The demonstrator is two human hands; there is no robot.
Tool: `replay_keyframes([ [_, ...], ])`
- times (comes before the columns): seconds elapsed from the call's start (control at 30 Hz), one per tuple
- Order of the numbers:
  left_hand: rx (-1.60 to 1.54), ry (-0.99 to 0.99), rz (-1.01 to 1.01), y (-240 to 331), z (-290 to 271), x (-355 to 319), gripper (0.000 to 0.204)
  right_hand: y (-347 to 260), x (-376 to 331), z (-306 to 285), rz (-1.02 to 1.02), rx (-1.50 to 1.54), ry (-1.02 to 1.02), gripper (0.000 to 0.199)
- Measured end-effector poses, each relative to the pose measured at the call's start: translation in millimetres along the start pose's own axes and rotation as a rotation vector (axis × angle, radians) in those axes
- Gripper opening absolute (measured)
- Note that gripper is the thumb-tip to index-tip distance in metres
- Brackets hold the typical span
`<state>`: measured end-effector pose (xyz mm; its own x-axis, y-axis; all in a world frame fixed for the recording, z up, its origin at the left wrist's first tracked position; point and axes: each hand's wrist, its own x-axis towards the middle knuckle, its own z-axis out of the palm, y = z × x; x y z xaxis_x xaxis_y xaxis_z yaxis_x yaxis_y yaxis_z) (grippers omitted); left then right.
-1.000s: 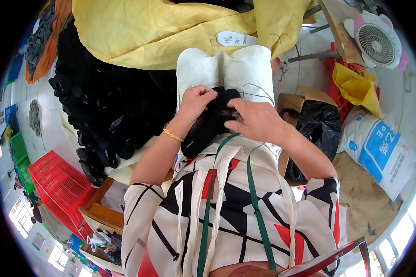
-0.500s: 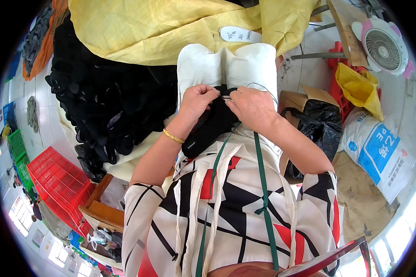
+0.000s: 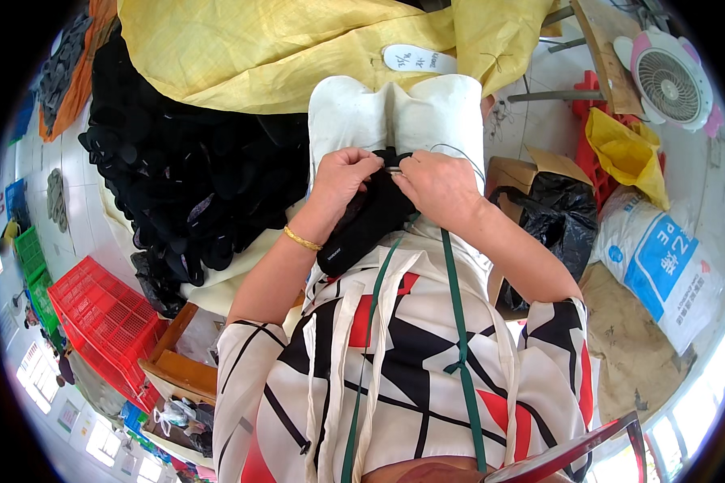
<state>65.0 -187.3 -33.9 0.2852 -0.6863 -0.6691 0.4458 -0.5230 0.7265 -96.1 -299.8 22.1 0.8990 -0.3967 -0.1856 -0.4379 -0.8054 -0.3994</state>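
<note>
Pinching a black fabric piece (image 3: 361,235) on the white lap cloth (image 3: 348,113) with the fingers of the left hand (image 3: 341,179); seemingly gripping a slim pale object (image 3: 392,169) with the right hand (image 3: 441,185). Perhaps risking a jabbed fingertip or snagged fabric through any slip of that object. Beyond the cloth, yellow sheeting (image 3: 282,56).

Head cam, L of 2 fisheyes, looks steeply down, fairly close, on hands (image 3: 441,187) & lap (image 3: 346,113).
</note>
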Motion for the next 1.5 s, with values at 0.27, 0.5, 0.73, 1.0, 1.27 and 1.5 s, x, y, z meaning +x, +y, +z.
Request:
replay_keyframes([
  [0.27,-0.005,-0.011,-0.004,-2,-2,2,0.015,0,1,8,-0.021,0.010,0.040,0.021],
  [0.5,-0.086,0.027,0.040,1,-3,0,0.010,-18,-19,-17,-0.251,0.075,0.181,0.022],
  [0.73,0.374,-0.266,0.289,1,-5,-18,0.011,26,-36,-4,-0.072,0.035,0.100,0.017],
  [1.0,0.568,-0.200,0.067,-8,-15,-35,0.033,58,-58,-11,0.020,0.379,0.044,0.006],
  [1.27,0.566,-0.179,0.296,-13,6,-37,0.024,108,-92,-43,0.497,1.741,0.348,0.008],
  [1.5,1.010,-0.075,0.776,26,10,-64,0.025,98,-68,-19,0.422,1.300,0.403,0.019],
])
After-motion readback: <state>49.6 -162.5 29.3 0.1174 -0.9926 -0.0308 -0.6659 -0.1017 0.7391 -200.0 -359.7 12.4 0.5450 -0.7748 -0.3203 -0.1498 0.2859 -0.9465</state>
